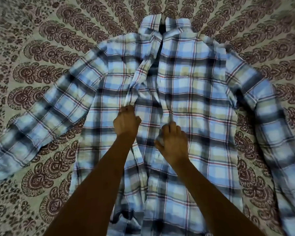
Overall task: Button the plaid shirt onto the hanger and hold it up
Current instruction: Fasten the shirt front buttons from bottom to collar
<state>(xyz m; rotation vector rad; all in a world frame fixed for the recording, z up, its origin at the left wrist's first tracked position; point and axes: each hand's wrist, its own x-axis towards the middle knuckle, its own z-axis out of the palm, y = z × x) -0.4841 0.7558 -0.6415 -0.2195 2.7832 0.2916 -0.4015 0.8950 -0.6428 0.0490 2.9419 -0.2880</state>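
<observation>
A blue, white and dark plaid shirt (197,92) lies front up on a patterned bedspread, sleeves spread out to both sides. A dark hanger (162,24) shows only at the open collar; the rest is hidden inside the shirt. My left hand (126,121) pinches the edge of the left front panel, which is bunched and pulled up at mid chest. My right hand (172,140) has its fingers curled round the edge of the right front panel just below. The front is parted between the two hands.
The bedspread (41,53) with a brown floral print covers the whole surface around the shirt. The left sleeve (41,120) stretches to the frame's left edge and the right sleeve (276,133) runs down the right edge.
</observation>
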